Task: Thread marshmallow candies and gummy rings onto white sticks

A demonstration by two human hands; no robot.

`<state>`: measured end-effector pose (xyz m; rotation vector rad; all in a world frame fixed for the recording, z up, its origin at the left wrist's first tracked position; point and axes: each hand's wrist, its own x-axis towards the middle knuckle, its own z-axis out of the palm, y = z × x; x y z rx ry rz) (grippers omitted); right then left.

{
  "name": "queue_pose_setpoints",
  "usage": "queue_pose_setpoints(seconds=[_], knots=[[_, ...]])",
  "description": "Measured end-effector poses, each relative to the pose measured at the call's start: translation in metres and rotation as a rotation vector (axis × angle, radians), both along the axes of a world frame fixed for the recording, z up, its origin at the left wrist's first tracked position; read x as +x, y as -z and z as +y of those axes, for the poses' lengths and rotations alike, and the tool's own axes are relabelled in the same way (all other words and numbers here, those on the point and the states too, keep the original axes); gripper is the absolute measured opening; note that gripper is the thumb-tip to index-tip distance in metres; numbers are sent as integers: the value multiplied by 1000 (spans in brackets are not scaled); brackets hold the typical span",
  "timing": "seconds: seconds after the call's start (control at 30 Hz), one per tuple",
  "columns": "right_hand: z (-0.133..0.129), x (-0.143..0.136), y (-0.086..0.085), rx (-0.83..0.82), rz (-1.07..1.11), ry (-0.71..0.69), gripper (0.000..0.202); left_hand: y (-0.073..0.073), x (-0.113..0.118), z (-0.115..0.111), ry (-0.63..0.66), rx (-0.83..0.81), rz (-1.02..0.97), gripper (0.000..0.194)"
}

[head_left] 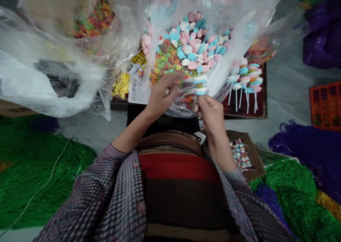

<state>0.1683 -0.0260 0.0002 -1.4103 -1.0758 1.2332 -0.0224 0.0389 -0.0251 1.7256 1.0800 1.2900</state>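
Observation:
My right hand (213,112) is closed in a pinch low on a candy skewer (200,80). White and blue marshmallow discs are stacked on it with gummy rings between them, and a bit of the stick shows at the top; its lower part is hidden by my fingers. My left hand (163,94) hovers at the near edge of a heap of sugared gummy rings (166,59), fingers stretched forward and thumb apart, with nothing visible in it. Behind lies a pile of pink, blue and white marshmallows (193,45) in a clear plastic bag (183,110).
Finished-looking candy skewers (250,79) lie on the dark table (262,109) at right. Gold twist ties (121,86) sit at left, near another bag of gummy rings (93,22). A cardboard box (255,160) holds wrapped candies. Green strands (39,174) and an orange crate (326,105) are on the floor.

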Motion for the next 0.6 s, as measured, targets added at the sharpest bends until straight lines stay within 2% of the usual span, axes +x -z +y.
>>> queue_pose_setpoints(seconds=[0.07, 0.17, 0.23, 0.3, 0.37, 0.47, 0.6], knots=[[7, 1, -2, 13, 48, 42, 44, 9, -15, 21, -120, -13, 58, 22], [26, 0, 0, 68, -16, 42, 42, 29, -27, 48, -118, -33, 226, 15], [43, -5, 4, 157, -150, 35, 44, 40, -27, 55, -111, -7, 312, 12], [63, -12, 11, 260, -328, 20, 45, 44, -24, 54, -123, 27, 336, 11], [81, -20, 19, 323, -505, -11, 40, 42, -23, 47, -139, 39, 311, 11], [100, -32, 33, 329, -709, -74, 31, 32, -26, 35, -163, 1, 230, 12], [108, -39, 47, 321, -774, -83, 26, 15, -31, 27, -147, -147, 14, 13]])
